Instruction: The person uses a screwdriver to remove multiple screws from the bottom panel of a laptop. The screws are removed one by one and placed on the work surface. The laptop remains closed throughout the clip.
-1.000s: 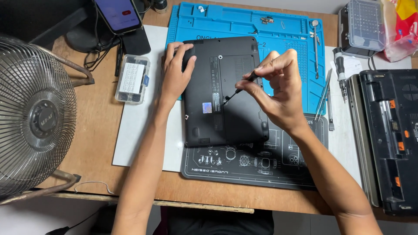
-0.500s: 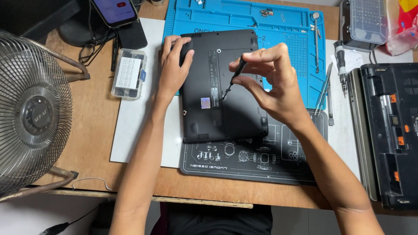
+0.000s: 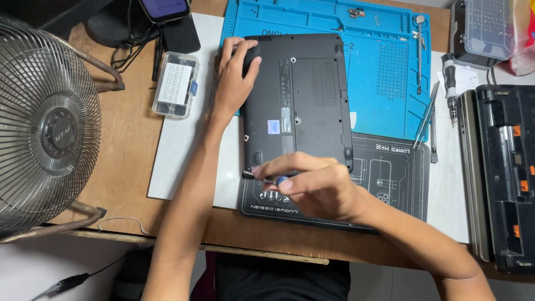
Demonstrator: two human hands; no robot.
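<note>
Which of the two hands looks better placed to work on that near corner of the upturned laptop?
Probably the right hand: it holds a small screwdriver at the laptop's near left corner. The left hand rests on the far left corner, steadying it.

This is looking like a small electronics repair bench, probably set up at home rather than in a shop. A blue silicone repair mat point(image 3: 384, 83) with moulded compartments is lying across the upper middle of the frame, and a black work mat point(image 3: 390, 173) with printed outlines is sitting below it. Tweezers and a screwdriver point(image 3: 432, 120) are resting at the right edge of the mats. A clear case of driver bits point(image 3: 485, 28) is standing in the upper right corner, and a small clear parts box point(image 3: 175, 83) is lying at the upper left. A metal desk fan point(image 3: 47, 131) is filling the left side of the worn wooden desk point(image 3: 125, 161).
</note>
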